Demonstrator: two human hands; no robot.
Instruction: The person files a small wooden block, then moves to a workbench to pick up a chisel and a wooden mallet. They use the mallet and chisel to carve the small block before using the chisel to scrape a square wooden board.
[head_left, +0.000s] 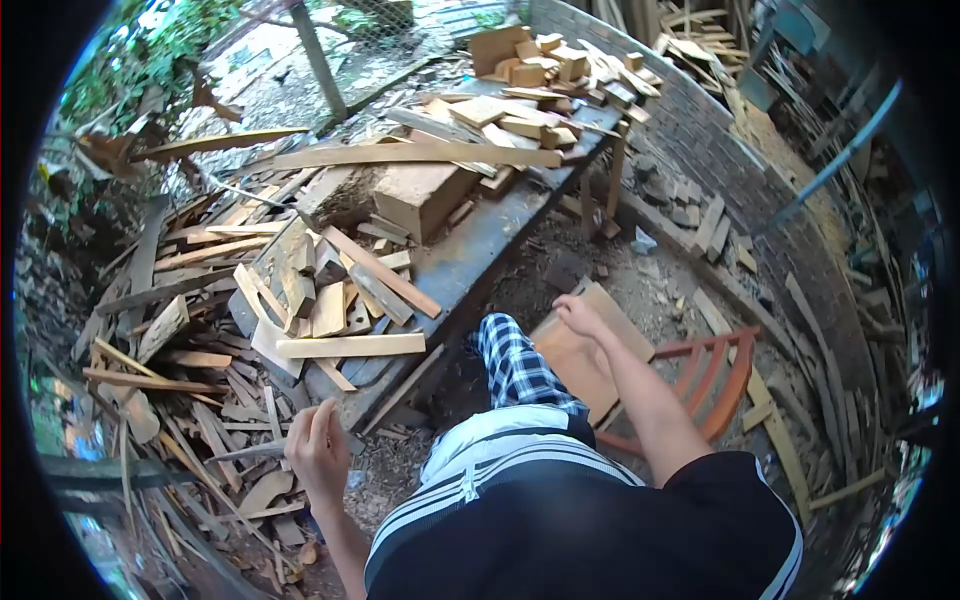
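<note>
The two hands are hanging well apart. The left hand is hanging near the close end of the counter, with its fingers bent, and a grey pointed strip is showing just beside it. The right hand is hanging over or against a brown board by the red chair, also with bent fingers. The view is not good enough there, so I cannot tell if either hand is gripping anything. Lots of wood is lying on the counter: a pale strip is resting near the left hand, a brown strip is slanting behind it, and a big block is sitting farther back. A person who is handling this wood is doing best, I think, by lifting top bits first, keeping fingers off rough ends, and watching for bits that are leaning on others. The pale strip is ending close to the counter's edge, so a bump could be knocking it down. Between the counter and the brown board, the dirt floor is giving some room for moving, but a leg is filling part of it. On the left, the wood pile is crowding the left hand.
</note>
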